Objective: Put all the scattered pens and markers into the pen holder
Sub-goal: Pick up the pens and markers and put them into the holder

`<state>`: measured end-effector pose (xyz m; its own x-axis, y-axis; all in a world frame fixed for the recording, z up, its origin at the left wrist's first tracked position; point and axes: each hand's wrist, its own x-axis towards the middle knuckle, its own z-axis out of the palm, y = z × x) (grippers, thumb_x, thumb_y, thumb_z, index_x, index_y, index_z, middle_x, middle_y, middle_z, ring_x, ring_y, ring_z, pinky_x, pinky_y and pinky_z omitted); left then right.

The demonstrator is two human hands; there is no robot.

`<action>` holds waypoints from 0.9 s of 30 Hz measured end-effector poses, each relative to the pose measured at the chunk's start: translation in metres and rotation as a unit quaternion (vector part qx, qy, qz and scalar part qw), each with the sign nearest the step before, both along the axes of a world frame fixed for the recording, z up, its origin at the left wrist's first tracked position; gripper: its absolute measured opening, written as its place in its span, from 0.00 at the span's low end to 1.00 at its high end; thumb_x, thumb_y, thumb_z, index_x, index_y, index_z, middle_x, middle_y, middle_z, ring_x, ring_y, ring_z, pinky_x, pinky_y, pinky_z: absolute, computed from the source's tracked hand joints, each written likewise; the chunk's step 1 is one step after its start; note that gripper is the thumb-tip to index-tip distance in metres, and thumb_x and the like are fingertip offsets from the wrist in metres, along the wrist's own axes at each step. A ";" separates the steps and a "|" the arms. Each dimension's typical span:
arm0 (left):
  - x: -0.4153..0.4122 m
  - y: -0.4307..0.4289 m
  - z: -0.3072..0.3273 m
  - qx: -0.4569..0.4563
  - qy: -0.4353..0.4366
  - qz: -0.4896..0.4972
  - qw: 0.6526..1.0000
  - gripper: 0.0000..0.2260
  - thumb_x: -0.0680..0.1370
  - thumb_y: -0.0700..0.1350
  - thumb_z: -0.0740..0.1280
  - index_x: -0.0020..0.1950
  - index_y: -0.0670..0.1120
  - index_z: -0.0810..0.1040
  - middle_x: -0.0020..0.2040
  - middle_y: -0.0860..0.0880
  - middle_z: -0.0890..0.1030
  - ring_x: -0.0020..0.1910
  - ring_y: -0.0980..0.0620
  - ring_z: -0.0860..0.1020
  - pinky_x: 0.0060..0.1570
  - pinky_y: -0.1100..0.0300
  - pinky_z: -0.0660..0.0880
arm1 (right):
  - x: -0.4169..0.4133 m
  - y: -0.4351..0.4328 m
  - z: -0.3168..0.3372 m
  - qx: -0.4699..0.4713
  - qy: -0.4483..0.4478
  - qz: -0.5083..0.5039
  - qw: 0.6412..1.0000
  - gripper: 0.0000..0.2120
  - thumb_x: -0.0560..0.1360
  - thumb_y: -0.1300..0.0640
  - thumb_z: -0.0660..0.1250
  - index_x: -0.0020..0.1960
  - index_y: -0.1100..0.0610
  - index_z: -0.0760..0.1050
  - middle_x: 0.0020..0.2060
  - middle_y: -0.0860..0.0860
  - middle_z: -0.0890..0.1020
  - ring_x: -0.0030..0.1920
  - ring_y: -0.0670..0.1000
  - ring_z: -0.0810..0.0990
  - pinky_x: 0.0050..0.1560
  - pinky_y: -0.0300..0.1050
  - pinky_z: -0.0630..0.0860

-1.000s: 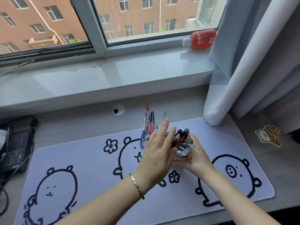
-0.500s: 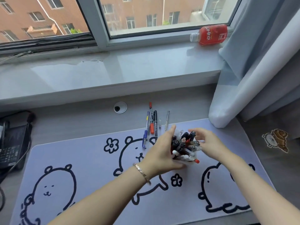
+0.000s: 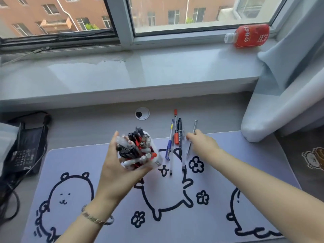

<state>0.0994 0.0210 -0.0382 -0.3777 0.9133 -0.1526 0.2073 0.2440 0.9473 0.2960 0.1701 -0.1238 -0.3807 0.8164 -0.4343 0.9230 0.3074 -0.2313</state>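
My left hand (image 3: 115,171) grips a white pen holder (image 3: 157,159) crammed with several black, red and clear pens, tilted toward me above the desk mat. To its right, loose pens lie side by side across the mat's far edge: a blue pen (image 3: 169,142), a red marker (image 3: 176,128), a black marker (image 3: 179,135) and a clear pen (image 3: 194,126). My right hand (image 3: 201,145) stretches over the clear pens, fingertips down at them. Whether it grasps one I cannot tell; the hand is blurred.
A lilac desk mat (image 3: 175,216) with bear drawings covers the grey desk. A round cable grommet (image 3: 142,113) sits behind the holder. A black device with cables (image 3: 24,149) is at the left, a curtain (image 3: 280,102) at the right, a red bottle (image 3: 249,35) on the windowsill.
My left hand took over the pen holder and carried it left and up. My right hand let go of it and reached right to the loose pens.
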 end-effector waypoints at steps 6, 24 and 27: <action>-0.008 -0.005 -0.016 -0.034 -0.002 0.017 0.999 0.47 0.62 0.37 0.78 0.72 0.55 0.54 0.44 0.74 0.78 0.45 0.69 0.79 0.53 0.66 0.76 | 0.030 0.010 0.019 -0.050 0.065 -0.021 0.996 0.13 0.54 0.64 0.76 0.34 0.58 0.74 0.30 0.51 0.75 0.30 0.54 0.75 0.29 0.39 0.66; -0.016 -0.004 -0.024 -0.053 0.085 -0.050 0.994 0.49 0.61 0.47 0.79 0.69 0.65 0.49 0.69 0.59 0.59 0.69 0.62 0.61 0.67 0.59 0.62 | -0.024 -0.034 -0.009 -0.084 0.153 -0.355 0.918 0.21 0.66 0.56 0.69 0.23 0.56 0.59 0.21 0.53 0.66 0.25 0.54 0.63 0.28 0.42 0.61; -0.013 0.002 -0.021 0.015 0.248 -0.074 0.966 0.44 0.61 0.59 0.75 0.69 0.64 0.54 0.74 0.55 0.56 0.74 0.55 0.54 0.69 0.56 0.55 | -0.013 -0.038 -0.012 -0.062 0.160 -0.354 0.919 0.20 0.68 0.61 0.65 0.24 0.55 0.57 0.23 0.53 0.64 0.28 0.53 0.61 0.29 0.43 0.57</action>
<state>0.0867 0.0226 -0.0595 -0.2623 0.9641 0.0416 0.6684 0.1504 0.7285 0.2832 0.1324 -0.1354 0.1030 0.8603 -0.4993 0.7598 -0.3920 -0.5187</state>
